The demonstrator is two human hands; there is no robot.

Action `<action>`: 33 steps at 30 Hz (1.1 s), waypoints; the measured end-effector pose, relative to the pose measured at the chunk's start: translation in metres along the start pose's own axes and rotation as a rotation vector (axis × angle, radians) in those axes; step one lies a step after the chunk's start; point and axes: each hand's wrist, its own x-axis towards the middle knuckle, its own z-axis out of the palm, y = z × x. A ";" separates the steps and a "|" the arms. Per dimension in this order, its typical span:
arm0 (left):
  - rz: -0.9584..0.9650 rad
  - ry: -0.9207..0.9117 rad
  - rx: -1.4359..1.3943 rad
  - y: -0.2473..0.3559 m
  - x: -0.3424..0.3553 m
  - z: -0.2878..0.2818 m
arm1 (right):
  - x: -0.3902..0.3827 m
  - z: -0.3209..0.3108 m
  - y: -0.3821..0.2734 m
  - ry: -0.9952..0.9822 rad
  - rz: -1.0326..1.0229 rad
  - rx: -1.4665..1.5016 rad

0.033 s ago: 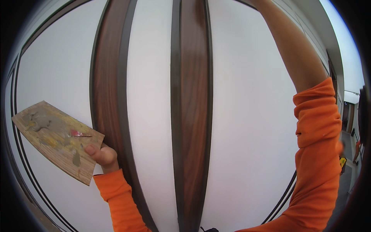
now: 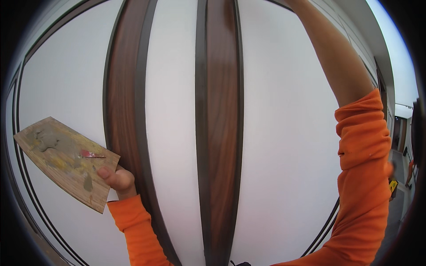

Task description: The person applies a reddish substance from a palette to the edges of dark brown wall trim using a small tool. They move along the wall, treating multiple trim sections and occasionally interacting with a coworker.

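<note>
My left hand grips a flat wooden board at the left, thumb on its face. Grey and yellow smears cover the board, with a small red-marked piece on it. My right arm, bare below a bunched orange sleeve, reaches up past the top edge; that hand is out of sight. Directly in front of me are pale white panels divided by two upright dark wood strips with dark edging.
At the far right a corridor runs back beneath a pale opening. A small, blurred person partly in orange is there, near a yellow object. Black-trimmed panel edges curve along the left rim.
My right arm has shifted very slightly to the left. My left hand and the board stay almost where they were.
</note>
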 end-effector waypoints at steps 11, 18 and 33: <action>0.063 -0.018 0.091 -0.002 0.004 0.000 | 0.015 0.021 0.001 -0.020 0.136 0.065; 0.023 -0.012 0.039 0.005 0.003 0.004 | 0.008 0.027 0.006 -0.013 0.206 0.141; 0.013 -0.012 0.065 -0.001 0.005 -0.004 | -0.003 0.015 -0.015 -0.019 0.171 0.066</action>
